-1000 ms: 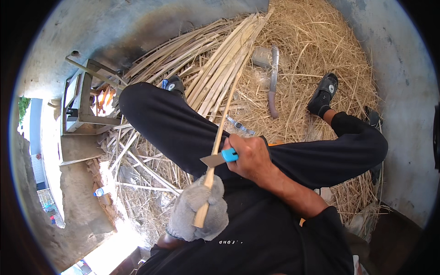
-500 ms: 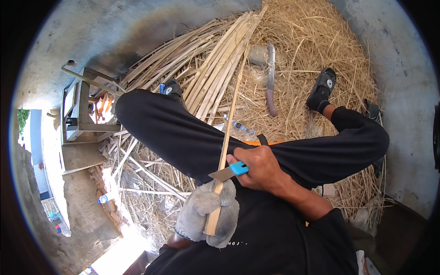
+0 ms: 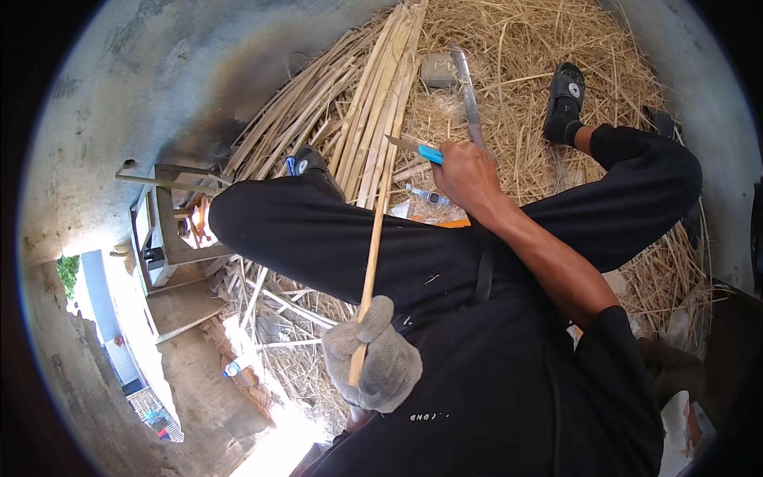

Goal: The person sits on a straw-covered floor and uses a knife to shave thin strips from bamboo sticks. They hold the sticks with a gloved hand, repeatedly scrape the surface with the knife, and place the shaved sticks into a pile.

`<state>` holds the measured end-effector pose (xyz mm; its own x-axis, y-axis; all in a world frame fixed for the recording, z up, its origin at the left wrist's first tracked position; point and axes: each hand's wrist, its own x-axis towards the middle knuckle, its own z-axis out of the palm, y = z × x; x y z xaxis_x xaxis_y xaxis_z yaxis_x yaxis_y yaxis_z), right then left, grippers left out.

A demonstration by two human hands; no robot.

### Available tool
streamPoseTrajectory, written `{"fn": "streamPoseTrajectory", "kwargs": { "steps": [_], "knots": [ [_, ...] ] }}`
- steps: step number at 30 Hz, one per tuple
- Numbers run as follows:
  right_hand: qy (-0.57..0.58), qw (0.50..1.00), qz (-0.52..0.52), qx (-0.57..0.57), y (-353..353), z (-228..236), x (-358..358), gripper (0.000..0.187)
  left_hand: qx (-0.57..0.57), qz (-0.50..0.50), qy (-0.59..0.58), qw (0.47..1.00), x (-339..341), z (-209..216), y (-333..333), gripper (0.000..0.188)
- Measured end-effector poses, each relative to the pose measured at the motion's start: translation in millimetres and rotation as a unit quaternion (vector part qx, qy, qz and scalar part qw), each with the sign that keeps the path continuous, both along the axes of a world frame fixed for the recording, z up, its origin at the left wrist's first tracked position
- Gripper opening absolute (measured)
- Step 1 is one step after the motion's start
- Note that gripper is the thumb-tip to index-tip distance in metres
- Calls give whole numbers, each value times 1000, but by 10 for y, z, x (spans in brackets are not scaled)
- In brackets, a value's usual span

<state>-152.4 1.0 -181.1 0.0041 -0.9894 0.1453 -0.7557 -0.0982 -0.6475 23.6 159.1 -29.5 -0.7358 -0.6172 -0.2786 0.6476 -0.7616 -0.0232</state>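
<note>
My left hand (image 3: 373,362), in a grey knitted glove, is closed around the near end of a long thin bamboo strip (image 3: 372,258). The strip runs away from me across my lap toward the pile of strips. My bare right hand (image 3: 467,176) grips a blue-handled knife (image 3: 430,154) with a short flat blade pointing left. The blade is apart from the strip, to the right of it. Beyond my right hand lies a machete (image 3: 466,87) on the shavings, its handle partly hidden by the hand.
Long bamboo strips (image 3: 362,119) lie in a bundle at the far left. Shavings (image 3: 532,48) cover the floor. A wristwatch (image 3: 427,193) lies beyond my lap, a grey block (image 3: 439,71) beside the machete. A wooden frame (image 3: 179,215) and plastic bottle (image 3: 236,367) are at left.
My right hand has moved the knife away from me, along the strip and off it. My left hand keeps its hold near my body. The view has shifted slightly.
</note>
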Motion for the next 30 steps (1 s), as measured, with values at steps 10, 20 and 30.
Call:
{"fn": "streamPoseTrajectory", "kwargs": {
  "steps": [10,20,30],
  "knots": [
    [-202,955,209,54,869,898,47,20,33,-20,-21,999,36,-43,-77,21],
    [-132,977,163,-23,670,500,474,15,37,-14,-30,999,11,-32,-85,21],
    [-137,990,-40,-14,261,755,-634,27,36,-21,-35,999,34,49,-32,20]
  ]
}}
